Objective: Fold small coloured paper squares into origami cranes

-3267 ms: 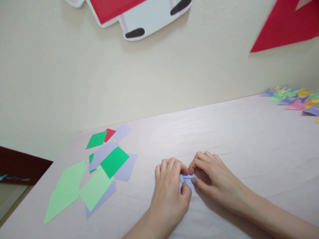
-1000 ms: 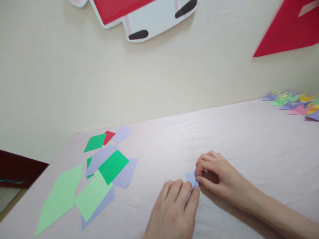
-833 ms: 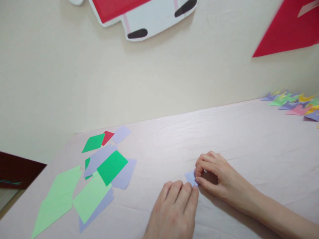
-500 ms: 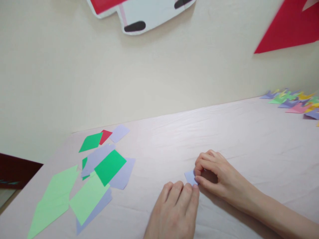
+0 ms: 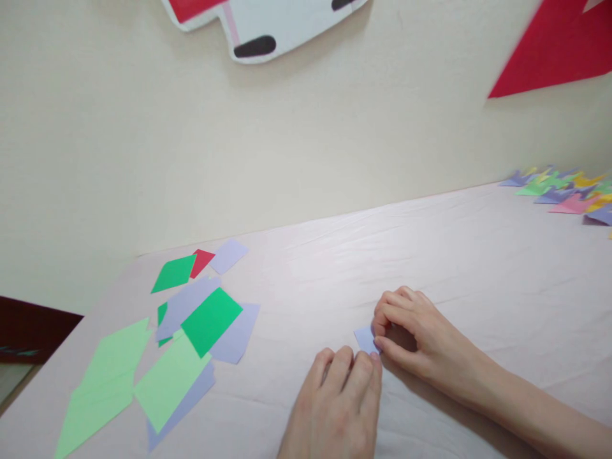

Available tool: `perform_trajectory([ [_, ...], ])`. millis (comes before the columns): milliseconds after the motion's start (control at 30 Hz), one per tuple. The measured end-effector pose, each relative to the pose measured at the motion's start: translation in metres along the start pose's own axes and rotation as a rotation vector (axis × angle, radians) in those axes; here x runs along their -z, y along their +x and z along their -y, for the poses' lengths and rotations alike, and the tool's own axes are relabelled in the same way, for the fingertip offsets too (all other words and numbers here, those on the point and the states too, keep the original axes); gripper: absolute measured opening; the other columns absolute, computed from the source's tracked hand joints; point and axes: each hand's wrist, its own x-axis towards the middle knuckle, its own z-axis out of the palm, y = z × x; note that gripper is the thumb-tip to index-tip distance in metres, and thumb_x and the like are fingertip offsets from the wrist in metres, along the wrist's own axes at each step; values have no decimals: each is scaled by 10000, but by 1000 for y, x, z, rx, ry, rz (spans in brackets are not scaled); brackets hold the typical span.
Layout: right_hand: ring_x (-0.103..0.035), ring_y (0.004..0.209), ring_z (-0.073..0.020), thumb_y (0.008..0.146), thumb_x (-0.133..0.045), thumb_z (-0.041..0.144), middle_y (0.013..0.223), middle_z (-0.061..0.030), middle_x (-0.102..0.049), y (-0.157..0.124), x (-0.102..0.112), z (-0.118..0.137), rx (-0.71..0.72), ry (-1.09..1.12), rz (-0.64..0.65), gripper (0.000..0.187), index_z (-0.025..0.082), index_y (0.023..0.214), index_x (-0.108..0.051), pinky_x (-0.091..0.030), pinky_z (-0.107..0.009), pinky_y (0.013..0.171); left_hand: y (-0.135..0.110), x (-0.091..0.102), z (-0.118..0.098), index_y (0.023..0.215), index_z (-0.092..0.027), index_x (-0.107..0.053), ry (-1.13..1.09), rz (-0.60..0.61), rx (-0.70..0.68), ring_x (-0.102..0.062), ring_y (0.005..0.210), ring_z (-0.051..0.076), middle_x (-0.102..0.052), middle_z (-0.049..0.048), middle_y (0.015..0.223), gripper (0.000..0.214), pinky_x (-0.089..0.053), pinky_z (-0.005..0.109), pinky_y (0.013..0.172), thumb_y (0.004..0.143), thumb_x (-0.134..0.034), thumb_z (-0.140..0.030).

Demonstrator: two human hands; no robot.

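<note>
A small light-blue piece of paper (image 5: 364, 339) lies on the cloth-covered table, partly hidden by both hands. My right hand (image 5: 406, 331) is curled, with thumb and fingertips pinched together at the paper's right side. From below, my left hand (image 5: 337, 398) reaches in with bent fingers, its fingertips at the paper's near edge. Whether the left fingers grip the paper or only press it down is hidden behind the back of that hand.
Flat green (image 5: 213, 322), light-green (image 5: 102, 376), lavender (image 5: 229, 256) and red (image 5: 203, 262) paper pieces overlap on the left. Several folded colored papers (image 5: 568, 191) stand at the far right by the wall (image 5: 296, 146). A red shape (image 5: 549, 54) and a white cutout (image 5: 296, 29) hang above.
Both hands stay almost in place at the light-blue paper. My left fingers have bent slightly more, and the view has shifted a little.
</note>
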Motion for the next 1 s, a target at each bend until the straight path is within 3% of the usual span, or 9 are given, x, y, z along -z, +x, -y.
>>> perform_trajectory([
  [167,-483,826,-209,777,-541,68,834,-14,-604,-3,0,0,14,-4,-7,143,208,804,-532,-364,-364,758,0,0,-1,1110,-113,-632,19,58,7,-526,871,210,-638,70,933,312,-419,341,778,919,-385,-112],
  [667,-502,898,-226,728,-520,27,909,-25,-612,-4,6,1,-22,27,59,260,225,888,-572,-385,-379,812,0,0,-7,998,-104,-671,-3,-57,47,-556,915,211,-681,56,947,327,-455,326,798,861,-383,-32],
  [833,-496,879,-207,705,-461,-34,860,-16,-585,-3,10,-3,-1,72,75,342,215,903,-585,-378,-357,807,-1,1,-9,991,-102,-673,9,-63,62,-599,949,227,-709,63,1019,346,-491,337,814,818,-387,-13],
  [1000,-504,848,-204,692,-425,-45,827,-19,-584,-4,10,-1,35,60,34,351,206,865,-599,-372,-358,794,-10,-3,-14,1009,-65,-651,31,-54,53,-585,1140,276,-653,147,1220,339,-528,360,873,791,-394,-26],
])
